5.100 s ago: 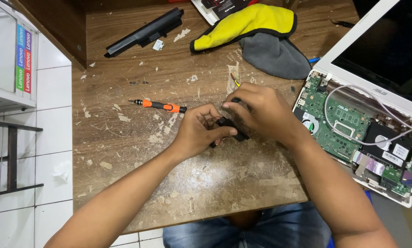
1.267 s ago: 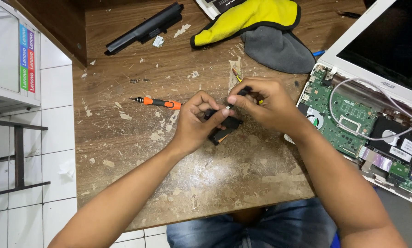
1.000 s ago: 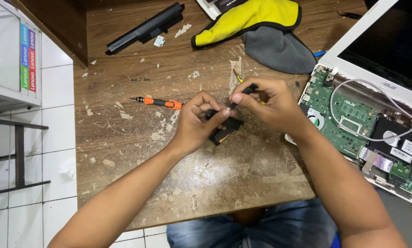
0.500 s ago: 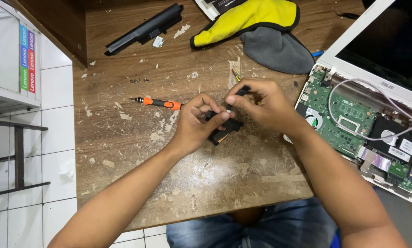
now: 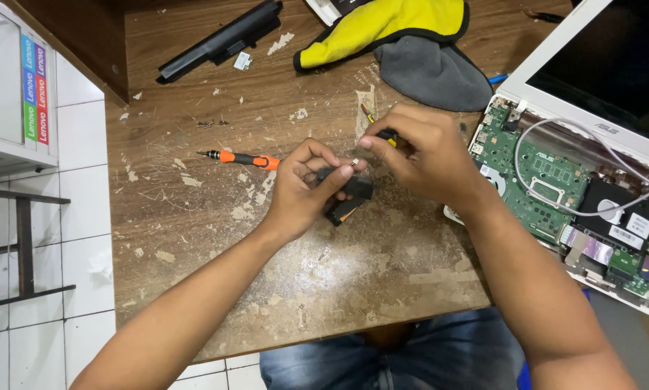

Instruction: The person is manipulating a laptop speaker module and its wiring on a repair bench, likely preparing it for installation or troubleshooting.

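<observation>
The left hand (image 5: 303, 189) grasps a small black part (image 5: 347, 196) against the desk (image 5: 216, 238). The right hand (image 5: 418, 152) pinches a yellow-handled tool (image 5: 387, 135) just above the part. An orange screwdriver (image 5: 241, 158) lies left of the hands, an opened laptop (image 5: 556, 173) to their right, and a yellow cloth (image 5: 382, 22) beyond them.

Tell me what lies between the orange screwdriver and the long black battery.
In the head view, only bare scuffed tabletop with pale flecks and chips lies between the orange screwdriver and the long black battery.
</observation>
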